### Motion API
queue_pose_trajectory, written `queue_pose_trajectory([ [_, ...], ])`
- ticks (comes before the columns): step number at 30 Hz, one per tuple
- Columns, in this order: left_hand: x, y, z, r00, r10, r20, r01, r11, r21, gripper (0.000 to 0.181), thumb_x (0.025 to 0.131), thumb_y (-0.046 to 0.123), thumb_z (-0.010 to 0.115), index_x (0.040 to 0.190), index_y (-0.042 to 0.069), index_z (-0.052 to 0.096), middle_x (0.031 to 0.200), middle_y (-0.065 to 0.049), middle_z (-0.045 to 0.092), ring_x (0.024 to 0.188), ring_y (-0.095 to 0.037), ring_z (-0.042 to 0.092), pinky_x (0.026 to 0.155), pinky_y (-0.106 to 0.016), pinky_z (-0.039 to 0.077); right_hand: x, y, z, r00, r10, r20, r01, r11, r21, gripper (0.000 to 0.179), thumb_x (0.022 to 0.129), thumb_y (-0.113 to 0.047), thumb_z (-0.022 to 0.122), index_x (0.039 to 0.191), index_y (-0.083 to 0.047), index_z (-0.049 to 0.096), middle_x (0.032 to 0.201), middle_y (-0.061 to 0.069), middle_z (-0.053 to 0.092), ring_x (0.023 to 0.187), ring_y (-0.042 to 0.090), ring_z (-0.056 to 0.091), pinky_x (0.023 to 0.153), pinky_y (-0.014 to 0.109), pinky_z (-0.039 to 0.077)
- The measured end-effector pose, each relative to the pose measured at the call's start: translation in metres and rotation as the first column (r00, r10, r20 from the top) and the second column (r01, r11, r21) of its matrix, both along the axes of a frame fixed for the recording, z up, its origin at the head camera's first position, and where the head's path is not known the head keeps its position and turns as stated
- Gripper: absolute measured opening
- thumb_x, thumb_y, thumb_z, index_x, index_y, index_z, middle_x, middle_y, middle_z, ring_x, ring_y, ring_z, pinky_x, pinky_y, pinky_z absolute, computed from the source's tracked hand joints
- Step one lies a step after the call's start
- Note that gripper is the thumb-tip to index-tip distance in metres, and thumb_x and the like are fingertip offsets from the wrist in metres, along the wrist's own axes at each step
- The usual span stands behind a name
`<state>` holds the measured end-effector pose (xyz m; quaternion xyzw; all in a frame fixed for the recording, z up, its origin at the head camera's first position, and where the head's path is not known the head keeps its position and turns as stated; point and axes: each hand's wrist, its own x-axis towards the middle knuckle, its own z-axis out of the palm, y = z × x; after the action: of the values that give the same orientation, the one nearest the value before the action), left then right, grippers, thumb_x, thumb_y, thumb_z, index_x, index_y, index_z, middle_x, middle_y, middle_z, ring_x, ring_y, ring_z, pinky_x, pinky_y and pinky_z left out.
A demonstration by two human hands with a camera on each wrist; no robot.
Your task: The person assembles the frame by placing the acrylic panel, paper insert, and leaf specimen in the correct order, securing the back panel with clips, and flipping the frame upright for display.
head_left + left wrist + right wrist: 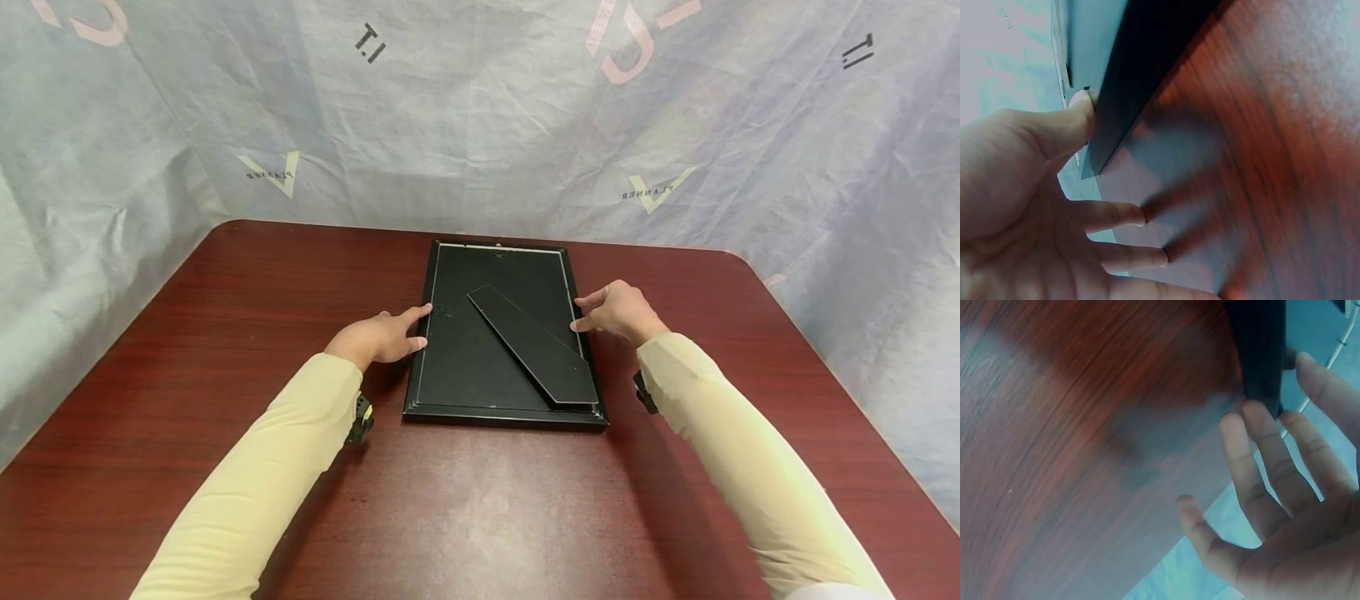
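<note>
A black picture frame (465, 367) lies on the table in the head view, its back facing up. An easel leg (536, 346) runs slantwise across that back. At the frame's left edge, my left hand (378, 335) touches the rim with thumb and fingertip. In the left wrist view its other fingers (1119, 255) reach out straight, their tips at the tabletop. My right hand (618, 310) touches the opposite edge. The right wrist view shows its fingers (1282, 465) loosely bent, some tips against the frame's side (1260, 356), with the thumb near the top.
The reddish-brown wooden table (480, 508) has rounded far corners. A pale printed sheet (465, 108) hangs behind it and along both sides. Dark wrist devices (361, 418) sit under the yellow sleeves (277, 467).
</note>
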<state>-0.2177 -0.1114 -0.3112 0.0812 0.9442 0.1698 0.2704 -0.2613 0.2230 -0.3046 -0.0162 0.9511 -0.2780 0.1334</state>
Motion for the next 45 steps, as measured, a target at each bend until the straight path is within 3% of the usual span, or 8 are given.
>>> queue_pose_trajectory([
  [4, 0.0, 0.0, -0.001, 1.0, 0.005, 0.004, -0.005, 1.0, 0.005, 0.065, 0.112, 0.029, 0.042, 0.166, 0.019, 0.006, 0.163, -0.033, 0.012, 0.151, -0.047, 0.018, 0.118, -0.062, 0.023, 0.002, -0.009, 0.003, 0.999, -0.028, -0.033, 0.031, 0.996, 0.086, 0.049, 0.088, -0.017, 0.079, 0.134, -0.005, 0.068, 0.11, 0.016, 0.075, 0.118, 0.037, 0.061, 0.098, 0.058, 0.046],
  [7, 0.0, 0.0, -0.002, 1.0, 0.011, 0.0, -0.011, 1.0, 0.003, 0.066, 0.111, 0.03, 0.042, 0.166, 0.021, 0.006, 0.164, -0.032, 0.013, 0.151, -0.046, 0.018, 0.118, -0.062, 0.023, 0.004, -0.012, 0.005, 0.998, -0.048, -0.052, 0.055, 0.989, 0.136, 0.05, 0.086, -0.018, 0.08, 0.134, -0.007, 0.068, 0.085, 0.009, 0.077, 0.102, 0.032, 0.068, 0.087, 0.053, 0.049],
  [10, 0.001, 0.0, -0.001, 1.0, 0.022, -0.006, -0.022, 1.0, -0.003, 0.066, 0.111, 0.031, 0.042, 0.166, 0.022, 0.007, 0.164, -0.031, 0.013, 0.151, -0.047, 0.019, 0.118, -0.062, 0.023, 0.005, -0.011, 0.005, 0.997, -0.061, -0.053, 0.068, 0.989, 0.134, 0.051, 0.087, -0.02, 0.08, 0.135, -0.008, 0.067, 0.079, 0.006, 0.077, 0.097, 0.029, 0.07, 0.087, 0.051, 0.049],
  [12, 0.002, -0.001, -0.002, 1.0, 0.029, -0.011, -0.029, 1.0, -0.011, 0.066, 0.111, 0.032, 0.042, 0.166, 0.023, 0.007, 0.164, -0.032, 0.013, 0.15, -0.048, 0.019, 0.118, -0.063, 0.023, 0.007, -0.009, 0.003, 0.997, -0.066, -0.045, 0.07, 0.992, 0.101, 0.052, 0.089, -0.021, 0.08, 0.137, -0.009, 0.066, 0.084, 0.008, 0.078, 0.096, 0.028, 0.07, 0.092, 0.053, 0.049],
  [18, 0.001, -0.001, -0.003, 1.0, 0.028, -0.013, -0.028, 1.0, -0.01, 0.066, 0.111, 0.032, 0.042, 0.166, 0.023, 0.007, 0.164, -0.032, 0.014, 0.15, -0.049, 0.019, 0.118, -0.064, 0.02, 0.011, 0.001, -0.009, 0.999, -0.034, -0.02, 0.033, 0.998, -0.047, 0.056, 0.096, -0.02, 0.073, 0.147, -0.008, 0.055, 0.12, 0.021, 0.07, 0.099, 0.033, 0.067, 0.103, 0.054, 0.045],
  [24, 0.002, -0.002, -0.004, 0.999, 0.032, -0.004, -0.032, 0.999, -0.002, 0.066, 0.111, 0.032, 0.043, 0.166, 0.023, 0.007, 0.164, -0.032, 0.013, 0.15, -0.047, 0.021, 0.118, -0.062, 0.023, 0.012, 0.007, -0.021, 1.0, 0.009, -0.014, -0.01, 0.993, -0.117, 0.06, 0.1, -0.022, 0.067, 0.155, -0.009, 0.045, 0.142, 0.027, 0.055, 0.124, 0.041, 0.057, 0.106, 0.057, 0.044],
  [36, 0.001, 0.0, -0.003, 1.0, 0.026, -0.016, -0.026, 1.0, -0.005, 0.065, 0.111, 0.032, 0.042, 0.166, 0.023, 0.009, 0.164, -0.031, 0.014, 0.15, -0.049, 0.02, 0.118, -0.065, 0.021, 0.0, 0.001, -0.02, 0.992, 0.126, -0.021, -0.127, 0.99, -0.059, 0.071, 0.101, -0.015, 0.057, 0.161, -0.003, 0.024, 0.15, 0.03, 0.035, 0.135, 0.047, 0.04, 0.106, 0.06, 0.039],
  [45, 0.003, -0.001, -0.002, 1.0, 0.027, -0.017, -0.027, 1.0, -0.006, 0.065, 0.111, 0.032, 0.042, 0.166, 0.023, 0.009, 0.164, -0.032, 0.014, 0.149, -0.049, 0.022, 0.118, -0.064, 0.02, -0.007, 0.0, -0.025, 0.982, 0.156, -0.104, -0.153, 0.988, 0.038, 0.063, 0.103, -0.02, 0.057, 0.158, -0.002, 0.032, 0.139, 0.029, 0.045, 0.12, 0.043, 0.05, 0.095, 0.056, 0.045],
])
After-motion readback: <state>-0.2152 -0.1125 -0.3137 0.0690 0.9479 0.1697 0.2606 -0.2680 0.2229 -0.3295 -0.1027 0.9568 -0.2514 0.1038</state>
